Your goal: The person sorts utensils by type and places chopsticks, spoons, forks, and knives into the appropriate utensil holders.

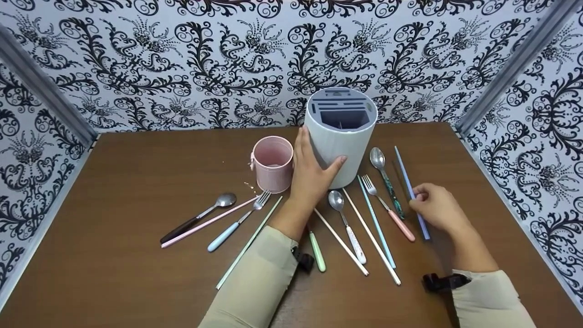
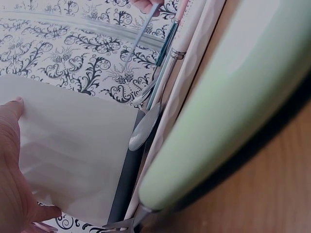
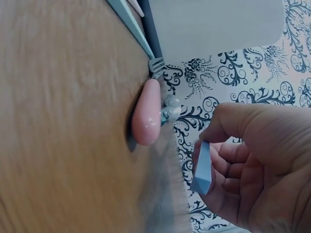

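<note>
A tall white cylindrical utensil holder point(image 1: 353, 155) with a grey slotted top stands toward the back of the table. My left hand point(image 1: 312, 175) grips its near left side, thumb across the front and fingers along the side. At the right, my right hand point(image 1: 439, 207) pinches a lavender-blue chopstick point(image 1: 402, 169) between thumb and fingers. The right wrist view shows the square end of that chopstick point(image 3: 202, 170) sticking out of the grip. Nearest to this hand lie a spoon with a dark green handle point(image 1: 391, 191) and a fork with a pink handle point(image 1: 401, 224).
A pink cup point(image 1: 273, 175) stands left of the holder. Around my left forearm lie a black-handled spoon point(image 1: 182, 230), a blue-handled fork point(image 1: 223, 237), a green-handled utensil point(image 1: 317, 253), a white-handled spoon point(image 1: 355, 243) and several chopsticks. Patterned walls point(image 1: 200, 59) border the table.
</note>
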A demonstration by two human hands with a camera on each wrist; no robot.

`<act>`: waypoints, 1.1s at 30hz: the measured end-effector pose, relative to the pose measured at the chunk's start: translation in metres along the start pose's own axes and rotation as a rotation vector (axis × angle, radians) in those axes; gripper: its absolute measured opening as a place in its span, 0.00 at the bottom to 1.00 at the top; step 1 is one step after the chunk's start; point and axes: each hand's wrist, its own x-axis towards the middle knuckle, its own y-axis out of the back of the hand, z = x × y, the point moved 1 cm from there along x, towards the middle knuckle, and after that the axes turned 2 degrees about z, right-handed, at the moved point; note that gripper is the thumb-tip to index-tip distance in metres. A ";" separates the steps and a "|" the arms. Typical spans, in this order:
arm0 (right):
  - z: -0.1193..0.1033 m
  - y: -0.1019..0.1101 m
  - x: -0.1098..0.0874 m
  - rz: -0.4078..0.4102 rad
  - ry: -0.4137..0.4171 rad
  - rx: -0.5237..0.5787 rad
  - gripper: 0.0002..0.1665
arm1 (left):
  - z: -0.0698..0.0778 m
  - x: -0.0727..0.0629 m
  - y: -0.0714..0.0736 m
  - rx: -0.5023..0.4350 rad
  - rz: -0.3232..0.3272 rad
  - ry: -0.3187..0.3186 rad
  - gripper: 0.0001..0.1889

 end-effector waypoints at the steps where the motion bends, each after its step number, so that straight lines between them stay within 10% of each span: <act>1: 0.000 0.001 0.000 -0.003 -0.001 0.023 0.19 | 0.000 0.000 0.000 0.000 -0.001 0.002 0.59; 33: -0.037 -0.003 -0.010 0.169 0.053 0.745 0.08 | 0.000 0.000 -0.001 0.015 -0.004 0.014 0.60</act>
